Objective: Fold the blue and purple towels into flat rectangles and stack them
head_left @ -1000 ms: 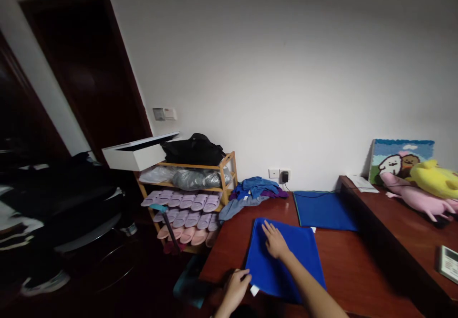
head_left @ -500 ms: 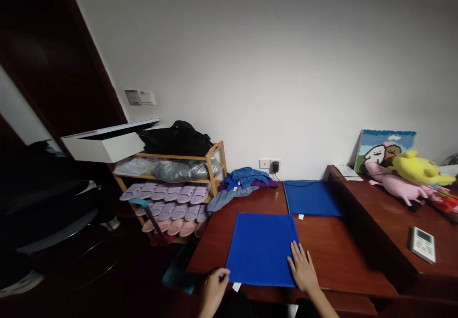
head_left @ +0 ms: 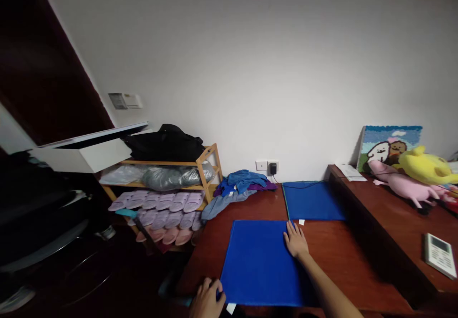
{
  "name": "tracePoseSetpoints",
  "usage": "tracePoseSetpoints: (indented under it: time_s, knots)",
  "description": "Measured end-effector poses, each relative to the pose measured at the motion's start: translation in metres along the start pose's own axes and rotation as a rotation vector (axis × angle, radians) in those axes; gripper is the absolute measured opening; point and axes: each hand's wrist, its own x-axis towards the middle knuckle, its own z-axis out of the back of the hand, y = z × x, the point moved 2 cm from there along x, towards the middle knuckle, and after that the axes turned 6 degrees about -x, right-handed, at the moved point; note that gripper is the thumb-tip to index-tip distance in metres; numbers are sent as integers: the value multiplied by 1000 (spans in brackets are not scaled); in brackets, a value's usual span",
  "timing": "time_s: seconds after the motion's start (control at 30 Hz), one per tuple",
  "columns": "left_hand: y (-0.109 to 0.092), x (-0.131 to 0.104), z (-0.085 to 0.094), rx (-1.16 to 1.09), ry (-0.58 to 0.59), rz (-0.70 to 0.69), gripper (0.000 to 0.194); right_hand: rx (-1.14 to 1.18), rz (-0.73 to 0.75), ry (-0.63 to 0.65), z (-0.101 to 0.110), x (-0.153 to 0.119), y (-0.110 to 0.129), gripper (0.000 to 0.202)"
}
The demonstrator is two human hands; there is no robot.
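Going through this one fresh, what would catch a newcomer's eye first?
The near blue cloth, flat on the table, with the left hand at its near left corner and the right hand at its far right one. Then the yellow toy and pink toy at the right, and the slippers on the rack at the left.

The room is dim. The wall [head_left: 300, 89] glows palest across its middle and greys toward the top corners. At left, the door [head_left: 39, 65] and floor [head_left: 89, 280] sink to near black. Small glints mark the plastic bag [head_left: 162, 178]; the blue cloth [head_left: 263, 260] darkens beside the right forearm [head_left: 324, 280]. Wide-lens stretch tilts the door, and the left edge looks soft.
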Motion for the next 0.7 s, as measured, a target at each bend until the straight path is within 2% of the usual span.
tracePoseSetpoints:
  time_s: [0.1,0.17,0.23,0.33,0.43,0.5,0.57,0.63,0.7]
  knots:
    - [-40,14,6,107,-90,-123,23,-9,-19,20,-14,3,0,69]
    - [-80,31,-3,29,-89,-260,27,-14,-17,27,-19,4,-1,71]
    - [-127,53,-23,-53,-67,-413,33,-14,-16,29,-20,4,-3,71]
    - [-193,87,-65,-85,-33,-535,45,-30,-12,42,-18,7,-6,69]
    - [-238,114,-104,-108,-2,-588,50,-79,13,61,-20,8,-9,65]
    - [-250,128,-122,-123,10,-591,54,-116,31,66,-22,9,-10,64]
    - [-247,139,-131,-127,34,-595,56,-130,26,61,-25,10,-10,64]
    - [-230,149,-132,-111,42,-593,58,-116,2,41,-27,11,-10,64]
    - [-201,160,-125,-72,27,-561,61,-98,-16,20,-28,12,-10,66]
